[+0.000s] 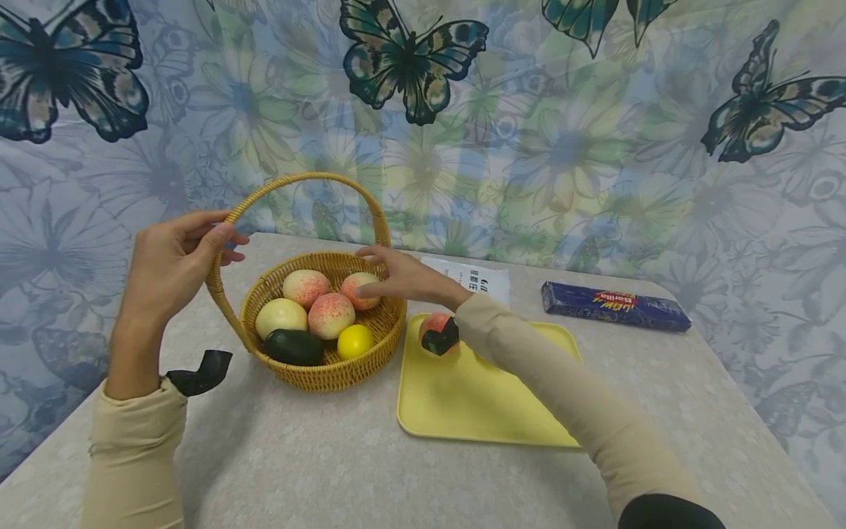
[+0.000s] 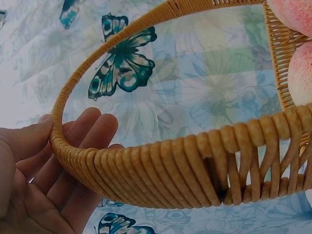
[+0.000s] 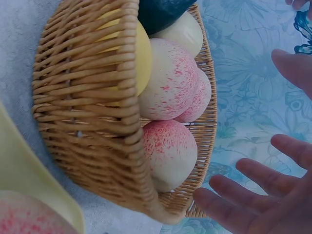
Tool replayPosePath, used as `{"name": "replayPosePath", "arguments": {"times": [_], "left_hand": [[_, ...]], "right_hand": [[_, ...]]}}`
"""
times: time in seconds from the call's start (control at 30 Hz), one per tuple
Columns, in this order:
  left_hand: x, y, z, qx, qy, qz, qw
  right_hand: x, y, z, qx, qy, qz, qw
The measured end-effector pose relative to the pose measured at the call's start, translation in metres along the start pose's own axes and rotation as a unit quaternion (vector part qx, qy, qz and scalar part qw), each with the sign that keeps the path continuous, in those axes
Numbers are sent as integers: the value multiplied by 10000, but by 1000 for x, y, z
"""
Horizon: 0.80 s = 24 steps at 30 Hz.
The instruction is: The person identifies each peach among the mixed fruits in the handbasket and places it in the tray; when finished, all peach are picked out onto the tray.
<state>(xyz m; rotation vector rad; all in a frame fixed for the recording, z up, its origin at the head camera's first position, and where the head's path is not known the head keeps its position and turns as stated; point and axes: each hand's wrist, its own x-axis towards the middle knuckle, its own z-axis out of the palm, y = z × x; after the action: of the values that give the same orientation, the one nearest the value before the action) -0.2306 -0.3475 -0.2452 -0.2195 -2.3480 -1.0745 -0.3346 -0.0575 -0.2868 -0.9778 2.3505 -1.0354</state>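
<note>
A round wicker basket (image 1: 330, 378) with a tall arched handle (image 1: 311, 176) stands left of the middle. My left hand (image 1: 168, 268) pinches the handle's left side; in the left wrist view the thumb lies against the handle (image 2: 141, 170) with the fingers beyond it. Above the basket's right rim, my right hand (image 1: 410, 278) spreads its fingers near a peach (image 1: 360, 289). The right wrist view shows that hand (image 3: 273, 200) holding nothing, apart from the peach (image 3: 170, 156). Two more peaches, a pale round fruit (image 1: 282, 318), a dark green oblong item (image 1: 294, 347) and a yellow lemon (image 1: 355, 342) lie inside.
Right of the basket lies a yellow tray (image 1: 476, 411) with one peach (image 1: 438, 323) near its left back corner, partly covered by something black. A blue Barilla box (image 1: 615, 306) lies at the back right. A printed white sheet (image 1: 492, 283) lies behind the tray.
</note>
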Motion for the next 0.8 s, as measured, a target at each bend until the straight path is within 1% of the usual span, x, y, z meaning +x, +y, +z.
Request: {"name": "replayPosePath", "arguments": {"times": [0.13, 0.27, 0.43, 0.6, 0.7, 0.8], "left_hand": [[0, -1, -1, -84, -26, -13, 10000], [0, -2, -2, -161, -52, -25, 9999], [-2, 0, -2, -123, -45, -32, 9999], [-5, 1, -2, -83, -31, -40, 10000], [-6, 2, -2, -65, -26, -54, 10000], [-7, 3, -2, -40, -13, -59, 10000]], "right_hand": [[9, -4, 4, 49, -203, 80, 9997], [20, -7, 11, -72, -390, 74, 9992], [31, -12, 21, -274, -524, 47, 9982], [36, -17, 28, -386, -728, -15, 9966], [36, -19, 31, -412, -890, 78, 9951], [39, -22, 33, -591, -1019, 189, 9929]]}}
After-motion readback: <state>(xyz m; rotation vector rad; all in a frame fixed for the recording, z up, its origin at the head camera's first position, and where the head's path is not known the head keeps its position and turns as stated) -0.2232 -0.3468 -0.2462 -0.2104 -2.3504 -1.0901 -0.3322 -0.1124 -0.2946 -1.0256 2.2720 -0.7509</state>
